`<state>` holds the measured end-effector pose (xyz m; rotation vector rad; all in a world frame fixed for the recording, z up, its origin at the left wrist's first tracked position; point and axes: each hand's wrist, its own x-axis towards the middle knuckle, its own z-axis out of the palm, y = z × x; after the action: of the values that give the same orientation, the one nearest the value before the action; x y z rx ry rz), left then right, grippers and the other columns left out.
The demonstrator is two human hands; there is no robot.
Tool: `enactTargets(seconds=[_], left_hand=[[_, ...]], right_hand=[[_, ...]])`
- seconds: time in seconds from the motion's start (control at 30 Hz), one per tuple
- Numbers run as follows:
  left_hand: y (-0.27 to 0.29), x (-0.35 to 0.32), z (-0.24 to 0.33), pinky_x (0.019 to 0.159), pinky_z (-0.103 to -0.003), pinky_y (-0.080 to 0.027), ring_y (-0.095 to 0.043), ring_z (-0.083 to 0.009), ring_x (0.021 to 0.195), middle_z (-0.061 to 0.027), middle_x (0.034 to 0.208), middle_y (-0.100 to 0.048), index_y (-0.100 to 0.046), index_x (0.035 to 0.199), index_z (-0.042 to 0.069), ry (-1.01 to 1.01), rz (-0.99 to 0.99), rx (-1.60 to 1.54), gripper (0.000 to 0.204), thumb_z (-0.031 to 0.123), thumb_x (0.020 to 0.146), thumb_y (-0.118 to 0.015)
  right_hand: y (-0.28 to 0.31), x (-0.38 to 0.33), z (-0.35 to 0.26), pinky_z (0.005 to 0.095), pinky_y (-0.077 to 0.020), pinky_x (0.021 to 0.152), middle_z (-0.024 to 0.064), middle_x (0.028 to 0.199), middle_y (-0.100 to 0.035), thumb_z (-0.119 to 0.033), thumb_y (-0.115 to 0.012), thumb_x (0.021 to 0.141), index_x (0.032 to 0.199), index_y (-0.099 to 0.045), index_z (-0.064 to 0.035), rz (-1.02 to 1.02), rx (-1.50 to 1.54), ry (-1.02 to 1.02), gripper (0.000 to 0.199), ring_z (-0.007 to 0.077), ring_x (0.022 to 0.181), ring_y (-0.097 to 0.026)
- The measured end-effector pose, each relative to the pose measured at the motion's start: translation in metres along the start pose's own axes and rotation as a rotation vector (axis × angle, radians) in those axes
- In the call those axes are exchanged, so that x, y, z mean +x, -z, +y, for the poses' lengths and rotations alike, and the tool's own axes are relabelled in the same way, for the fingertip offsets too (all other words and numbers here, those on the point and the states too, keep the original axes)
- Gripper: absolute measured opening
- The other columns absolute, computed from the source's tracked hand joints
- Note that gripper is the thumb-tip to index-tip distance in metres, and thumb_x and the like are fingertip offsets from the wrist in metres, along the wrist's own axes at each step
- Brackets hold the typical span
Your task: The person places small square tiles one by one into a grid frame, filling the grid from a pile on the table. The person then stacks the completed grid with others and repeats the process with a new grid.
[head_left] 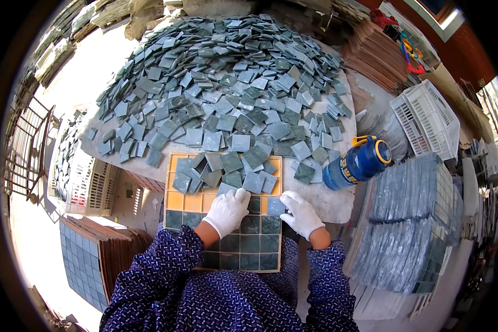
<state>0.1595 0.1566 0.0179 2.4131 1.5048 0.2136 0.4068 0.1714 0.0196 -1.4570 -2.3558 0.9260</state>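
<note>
My two hands wear white gloves and work over a gridded orange tray (191,203) with a pale wooden rim. Dark green square stone tiles (241,243) fill its near rows, while a loose heap of tiles (210,176) lies across its far part. My left hand (228,213) rests over the middle of the tray, fingers curled down beside the loose heap; what they hold is hidden. At the tray's right edge, my right hand (301,214) has thumb and fingers closed at the edge of a lighter grey stone tile (275,206) in the grid.
A big pile of square tiles (221,83) covers the table (340,205) beyond the tray. A blue bottle (357,163) lies tilted at the right. Stacked tile sheets (404,221) stand right, another stack (86,260) left, near a white crate (97,185). Another white crate (429,119) sits far right.
</note>
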Motion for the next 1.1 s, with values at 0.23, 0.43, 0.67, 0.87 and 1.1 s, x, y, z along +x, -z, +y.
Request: enactTargets(seconds=[0.23,0.43,0.67,0.87,1.1], left_hand=[[0.017,-0.048,-0.017,0.068,-0.041,-0.050,-0.061,-0.0323,0.082,-0.0108,0.097,-0.058,-0.058,0.107,0.010,0.119,0.284,-0.319,0.025,0.018,0.084,-0.062],[0.013,-0.080,-0.032,0.066,-0.039,-0.050,-0.060,-0.0318,0.079,-0.0107,0.094,-0.059,-0.060,0.107,0.008,0.189,0.312,-0.354,0.025,0.015,0.083,-0.063],[0.016,-0.078,-0.028,0.071,-0.039,-0.050,-0.060,-0.0314,0.084,-0.0106,0.096,-0.060,-0.059,0.109,0.007,0.183,0.384,-0.387,0.029,0.013,0.081,-0.064],[0.001,-0.056,-0.025,0.080,-0.039,-0.049,-0.058,-0.0328,0.097,-0.0138,0.114,-0.054,-0.050,0.124,0.005,0.288,0.459,-0.311,0.057,0.019,0.074,-0.073],[-0.009,-0.021,-0.011,0.074,-0.037,-0.049,-0.056,-0.0271,0.091,-0.0098,0.100,-0.049,-0.046,0.129,0.004,0.364,0.339,-0.083,0.074,0.032,0.068,-0.077]], right_hand=[[-0.010,-0.001,-0.007,0.0379,-0.0494,0.087,0.0145,0.126,-0.052,-0.011,-0.067,0.078,0.117,-0.058,-0.0027,0.113,-0.018,0.057,0.040,0.0304,0.097,-0.060],[-0.012,0.010,-0.023,0.0377,-0.0503,0.079,0.0137,0.111,-0.057,-0.011,-0.067,0.078,0.109,-0.060,-0.0045,0.174,-0.046,-0.022,0.032,0.0278,0.087,-0.062],[-0.005,0.010,-0.037,0.0423,-0.0483,0.078,0.0099,0.105,-0.056,-0.016,-0.071,0.077,0.098,-0.059,-0.0095,0.245,-0.159,-0.032,0.025,0.0335,0.092,-0.059],[-0.020,-0.013,-0.035,0.0387,-0.0503,0.078,0.0126,0.107,-0.058,-0.017,-0.075,0.074,0.097,-0.064,-0.0062,0.227,-0.124,0.056,0.028,0.0309,0.091,-0.061],[-0.034,-0.001,-0.021,0.0410,-0.0490,0.083,0.0126,0.112,-0.056,-0.018,-0.074,0.074,0.100,-0.064,-0.0095,0.282,-0.005,-0.043,0.028,0.0329,0.098,-0.059]])
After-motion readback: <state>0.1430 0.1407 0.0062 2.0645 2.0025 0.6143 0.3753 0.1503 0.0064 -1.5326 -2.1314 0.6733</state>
